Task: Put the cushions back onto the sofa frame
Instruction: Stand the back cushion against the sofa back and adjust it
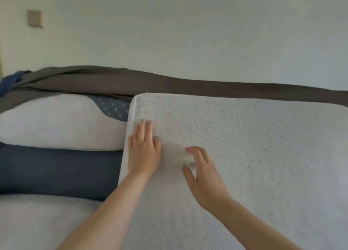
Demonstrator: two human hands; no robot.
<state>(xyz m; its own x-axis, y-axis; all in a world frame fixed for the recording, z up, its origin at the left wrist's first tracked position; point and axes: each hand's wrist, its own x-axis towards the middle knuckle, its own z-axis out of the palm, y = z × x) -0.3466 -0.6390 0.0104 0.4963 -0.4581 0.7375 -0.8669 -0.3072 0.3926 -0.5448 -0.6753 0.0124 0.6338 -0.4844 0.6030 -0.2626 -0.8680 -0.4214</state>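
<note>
Pretty sure I'm looking into somebody's living room here. There's a big pale ribbed cushion on the near right, and a softer cushion over navy upholstery on the left. A brown throw is draped along the far edge. Behind it is a plain white wall with a beige switch plate at far left.

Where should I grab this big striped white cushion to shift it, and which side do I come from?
Take the striped cushion by its left side wall, probably from the left: that edge stands exposed above the blue fabric, beside the flat left hand. The top is broad and flat, and the far edge sits against the grey cloth.
</note>
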